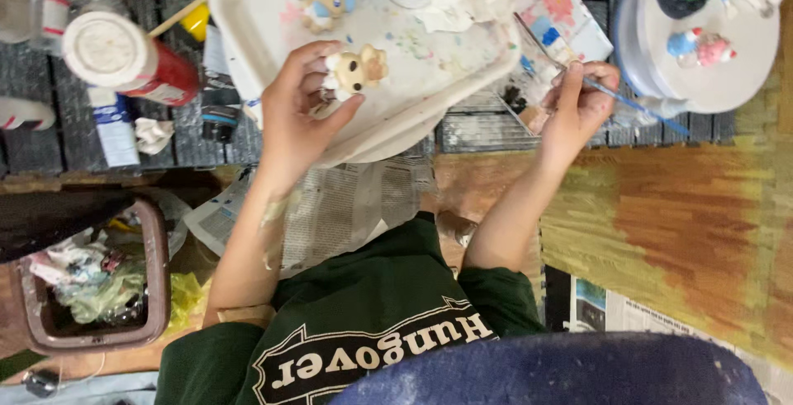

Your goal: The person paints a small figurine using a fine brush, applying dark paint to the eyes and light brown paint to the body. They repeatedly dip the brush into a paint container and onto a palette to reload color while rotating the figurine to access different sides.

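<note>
The left hand pinches a small cream-and-tan animal figurine over the white tray; the right hand, well apart, grips 1 blue-handled paintbrush.

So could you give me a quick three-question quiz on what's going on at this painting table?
1. True or false: the left hand holds a small figurine.
2. What does the right hand hold? A) scissors B) brush C) spoon
3. Where does the second figurine lie?

Key:
1. True; it is held over the tray's near edge.
2. B; a thin blue-handled brush.
3. On the white tray, farther from the person than the held one.
</note>
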